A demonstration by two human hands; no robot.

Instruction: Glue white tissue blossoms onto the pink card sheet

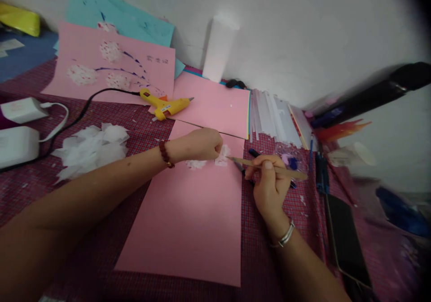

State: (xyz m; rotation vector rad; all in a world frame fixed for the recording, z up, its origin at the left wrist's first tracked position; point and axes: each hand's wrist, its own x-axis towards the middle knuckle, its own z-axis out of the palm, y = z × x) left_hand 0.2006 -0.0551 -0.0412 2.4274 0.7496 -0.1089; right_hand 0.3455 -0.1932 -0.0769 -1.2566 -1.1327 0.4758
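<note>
My right hand grips a thin pointed wooden stick. The stick's tip meets or nearly meets a small white tissue paper piece on a pink sheet. My left hand is closed just left of that piece, knuckles up; its fingertips are hidden, so I cannot tell what they hold. Below the left wrist another white tissue cluster lies on the sheet, partly covered by the hand. Beside the right hand, a dark pen rests on the checked cloth.
A yellow glue gun with a black cord lies on pink paper. White tissue squares are heaped at left, near white chargers. A flower picture leans behind. Clear glue sticks and a phone sit at right.
</note>
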